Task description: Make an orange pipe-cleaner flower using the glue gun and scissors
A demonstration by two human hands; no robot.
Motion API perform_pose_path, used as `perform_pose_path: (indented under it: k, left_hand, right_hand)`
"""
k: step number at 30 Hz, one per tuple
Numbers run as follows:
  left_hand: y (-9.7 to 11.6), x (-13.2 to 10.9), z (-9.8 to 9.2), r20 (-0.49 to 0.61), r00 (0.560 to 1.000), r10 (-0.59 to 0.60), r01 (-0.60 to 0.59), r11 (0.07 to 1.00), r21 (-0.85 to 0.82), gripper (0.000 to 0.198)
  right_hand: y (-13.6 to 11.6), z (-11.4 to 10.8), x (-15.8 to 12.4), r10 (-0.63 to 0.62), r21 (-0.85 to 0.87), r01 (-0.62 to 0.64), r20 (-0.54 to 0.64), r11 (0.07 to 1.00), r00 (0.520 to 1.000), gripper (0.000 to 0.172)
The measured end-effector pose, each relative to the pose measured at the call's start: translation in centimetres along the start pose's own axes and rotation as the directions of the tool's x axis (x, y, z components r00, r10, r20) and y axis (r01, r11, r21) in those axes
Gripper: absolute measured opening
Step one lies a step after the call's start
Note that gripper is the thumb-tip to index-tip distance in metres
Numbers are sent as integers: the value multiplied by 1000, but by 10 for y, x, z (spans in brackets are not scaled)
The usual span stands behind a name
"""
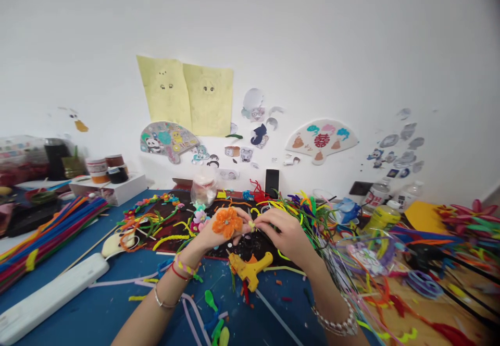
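My left hand (210, 236) and my right hand (286, 232) meet over the dark mat, fingertips pinched together. Between them is a small pale-yellow pipe cleaner piece (252, 226), partly hidden by the fingers. A fuzzy orange flower (227, 223) with a bead-like centre sits on the back of my left hand; how it is attached does not show. Just below the hands lies a yellow glue gun (250, 270). Pink and purple fuzzy flowers (200, 218) are beside my left hand.
Bundled pipe cleaners (58, 234) and a long white case (54, 295) lie to the left. Green stems (312, 221) spread behind my right hand. Bottles (385, 215) and tangled craft pieces crowd the right. A black phone-like object (272, 182) leans on the wall, near a clear jar (203, 188).
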State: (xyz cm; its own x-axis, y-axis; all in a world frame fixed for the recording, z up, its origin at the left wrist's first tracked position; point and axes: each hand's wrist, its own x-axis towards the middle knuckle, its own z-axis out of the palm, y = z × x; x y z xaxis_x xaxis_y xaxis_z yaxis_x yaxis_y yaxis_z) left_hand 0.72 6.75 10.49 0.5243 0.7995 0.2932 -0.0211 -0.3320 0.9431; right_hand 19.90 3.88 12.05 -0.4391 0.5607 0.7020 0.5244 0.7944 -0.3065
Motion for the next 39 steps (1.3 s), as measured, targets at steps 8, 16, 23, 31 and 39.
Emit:
perform_pose_path:
  k: [8,16,23,31,39]
  left_hand:
    - [-2,-1,10,16,1000,10,-5,960,-280,16]
    - [-7,-4,12,90,995,44,1,895,-445,19]
    - [-6,-6,12,140,989,50,26,870,-493,20]
    - [-5,-5,6,197,980,-34,125,871,-474,29]
    - [-19,-2,6,277,956,-102,223,862,-455,22]
  right_hand:
    - [-5,0,-1,-20,17,21,-48,1000,999,16]
    - [-10,-1,-3,-2,62,3,-14,998,1000,11]
    - [-10,-1,-5,-10,62,10,2,998,1000,9]
    - [-10,-1,-5,-96,6,96,-5,995,995,12]
    - [-11,-4,-2,-185,-105,190,51,976,981,13]
